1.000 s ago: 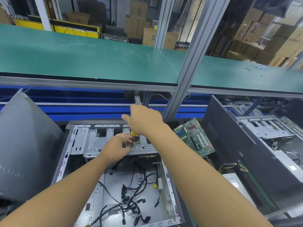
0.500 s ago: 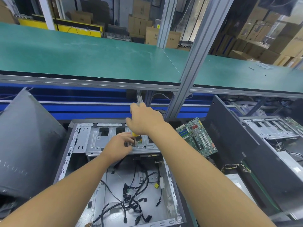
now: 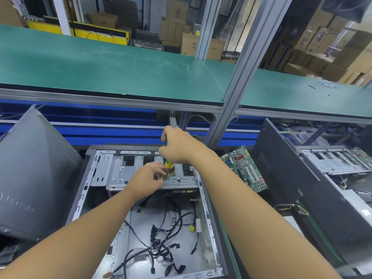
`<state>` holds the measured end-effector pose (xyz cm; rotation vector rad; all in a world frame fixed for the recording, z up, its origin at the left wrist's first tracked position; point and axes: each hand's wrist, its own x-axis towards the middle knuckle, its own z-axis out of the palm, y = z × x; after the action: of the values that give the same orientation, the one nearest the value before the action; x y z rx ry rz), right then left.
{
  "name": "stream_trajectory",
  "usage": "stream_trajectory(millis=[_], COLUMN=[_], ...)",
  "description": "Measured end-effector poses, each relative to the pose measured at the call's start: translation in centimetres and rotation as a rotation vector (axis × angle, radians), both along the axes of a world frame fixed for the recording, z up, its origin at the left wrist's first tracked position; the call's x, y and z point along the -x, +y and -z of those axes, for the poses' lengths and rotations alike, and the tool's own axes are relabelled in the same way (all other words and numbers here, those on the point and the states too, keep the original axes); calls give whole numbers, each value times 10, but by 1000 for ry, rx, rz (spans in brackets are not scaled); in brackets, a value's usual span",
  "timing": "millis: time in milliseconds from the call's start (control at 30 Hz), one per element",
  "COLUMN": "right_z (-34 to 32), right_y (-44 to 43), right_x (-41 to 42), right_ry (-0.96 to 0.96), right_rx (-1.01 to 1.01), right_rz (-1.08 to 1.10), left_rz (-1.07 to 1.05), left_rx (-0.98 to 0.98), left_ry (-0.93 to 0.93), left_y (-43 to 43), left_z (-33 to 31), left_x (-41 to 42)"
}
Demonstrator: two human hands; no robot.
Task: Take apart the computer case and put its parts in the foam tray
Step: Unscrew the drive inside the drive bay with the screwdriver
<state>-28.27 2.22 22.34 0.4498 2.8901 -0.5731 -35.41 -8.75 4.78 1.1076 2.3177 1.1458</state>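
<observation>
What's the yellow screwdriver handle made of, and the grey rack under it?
Screwdriver handle: probably plastic, glossy yellow with a green end. Drive cage: looks like bare sheet metal, dull silver, with stamped slots and folded edges.

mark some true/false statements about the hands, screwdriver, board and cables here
1. The right hand grips a yellow-handled screwdriver. True.
2. The screwdriver's tip is on the board. False: it points down at the metal bracket inside the case.
3. The board lies outside the case, to its right. True.
4. The case holds no cables. False: loose black cables lie on its floor.
5. The left hand hangs idle outside the case. False: its fingers are at the screwdriver's shaft, over the bracket.
</observation>
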Motion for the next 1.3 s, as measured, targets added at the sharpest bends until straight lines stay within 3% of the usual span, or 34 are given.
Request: stream_trajectory(millis=[167,300,533,867,1033,1100,1300], right_z=[6,7,2,-9,6,9,0], right_y=[-2,-4,-7,-5,-11,-13,-7], right_x=[0,-2,-1,-3,-4,-4,-3], right_ry=[37,19,75,-33,130,169,60], right_rx=[-356,-432,-161,-7,-525,-582,-210], right_rz=[52,14,5,-59,-36,-21,-2], left_rz=[5,6,15,10,16,30,15], left_rx=[-10,-2,20,41,24,28,26], left_ry=[-5,-1,26,50,24,36,25], left_y=[0,0,0,0,-1,-1,0], left_z=[-1,-1,-2,-6,-6,-6,-4], left_x=[-1,-1,-1,-3,-3,-3,-1])
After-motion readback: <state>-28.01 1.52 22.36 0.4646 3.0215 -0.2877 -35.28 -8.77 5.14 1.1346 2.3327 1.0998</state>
